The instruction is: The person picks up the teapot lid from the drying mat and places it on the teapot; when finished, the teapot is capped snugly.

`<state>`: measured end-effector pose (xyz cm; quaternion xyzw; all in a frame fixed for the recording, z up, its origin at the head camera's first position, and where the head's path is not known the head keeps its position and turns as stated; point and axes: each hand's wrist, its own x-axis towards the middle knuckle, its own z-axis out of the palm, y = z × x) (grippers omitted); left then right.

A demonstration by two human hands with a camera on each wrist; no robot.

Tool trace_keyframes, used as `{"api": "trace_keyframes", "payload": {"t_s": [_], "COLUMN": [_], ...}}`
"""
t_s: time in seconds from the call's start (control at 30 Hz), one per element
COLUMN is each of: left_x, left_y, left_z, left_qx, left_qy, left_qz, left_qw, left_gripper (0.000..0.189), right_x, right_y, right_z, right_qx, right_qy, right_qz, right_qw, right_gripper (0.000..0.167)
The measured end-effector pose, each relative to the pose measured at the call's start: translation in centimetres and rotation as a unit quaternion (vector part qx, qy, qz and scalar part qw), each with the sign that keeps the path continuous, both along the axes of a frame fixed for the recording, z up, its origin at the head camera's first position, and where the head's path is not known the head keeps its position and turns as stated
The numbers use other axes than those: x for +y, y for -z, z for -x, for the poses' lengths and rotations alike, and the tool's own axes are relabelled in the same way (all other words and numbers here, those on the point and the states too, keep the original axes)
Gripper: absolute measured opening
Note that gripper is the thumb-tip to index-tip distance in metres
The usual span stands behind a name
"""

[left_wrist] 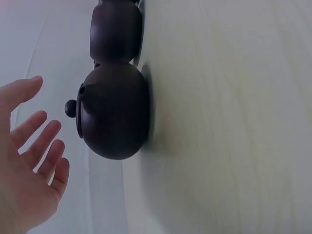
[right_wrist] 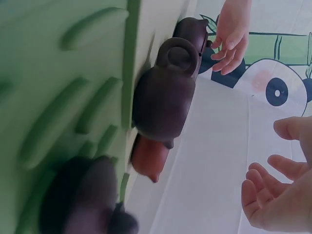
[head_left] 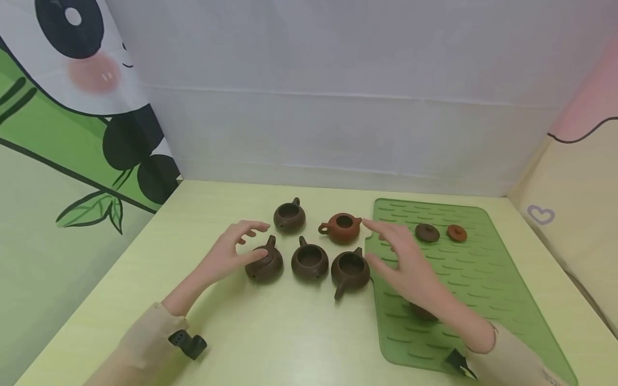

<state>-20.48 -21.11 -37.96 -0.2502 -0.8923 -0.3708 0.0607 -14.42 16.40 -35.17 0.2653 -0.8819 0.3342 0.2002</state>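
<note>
My left hand (head_left: 228,254) hovers by a dark brown teapot (left_wrist: 119,117) whose lid is on. In the left wrist view its loosely bent fingers stand apart from the lid's knob (left_wrist: 70,108). The right hand (head_left: 404,264) hangs over the green mat's left edge, fingers spread and holding nothing. Nearest to it are a lidless dark teapot (head_left: 354,279), handle toward me, and a reddish-brown lidless teapot (head_left: 344,232) behind. Another lidless dark teapot (head_left: 309,273) stands in the middle of the front row, and one more dark teapot (head_left: 289,222) at the back left.
On the ribbed green mat (head_left: 487,289) lie a dark lid (head_left: 427,232) and a reddish lid (head_left: 456,233). A dark round thing (head_left: 423,312) on the mat is partly hidden under my right forearm. Pale cloth (head_left: 338,139) closes off the table's back.
</note>
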Motion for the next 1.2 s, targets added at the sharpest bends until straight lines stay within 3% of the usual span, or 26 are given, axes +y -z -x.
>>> {"api": "trace_keyframes", "payload": {"t_s": [0.13,0.27,0.63,0.97,1.2], "left_x": [1.1,2.1,4.3,5.4,5.6], "left_y": [-0.1,0.2,0.2,-0.1,0.0], "left_z": [-0.4,-0.4,-0.2,-0.2,0.0], "left_qx": [0.032,0.053,0.061,0.056,0.053], "left_qy": [0.01,0.02,0.011,0.001,-0.008], "left_qz": [0.016,0.038,0.121,0.201,0.237], "left_qw": [0.9993,0.9977,0.9908,0.9779,0.97], "left_gripper": [0.05,0.048,0.052,0.054,0.054], "right_x": [1.7,3.5,6.8,8.5,9.9], "right_y": [0.3,0.5,1.1,1.9,2.7], "right_z": [-0.7,-1.5,-3.3,-3.8,-4.2], "right_qx": [0.033,0.038,0.021,0.037,-0.004], "right_qy": [0.016,0.035,0.082,0.07,0.051], "right_qz": [0.007,0.006,-0.038,-0.095,-0.184], "right_qw": [0.9993,0.9986,0.9956,0.9924,0.9815], "right_gripper": [0.066,0.067,0.056,0.06,0.058]}}
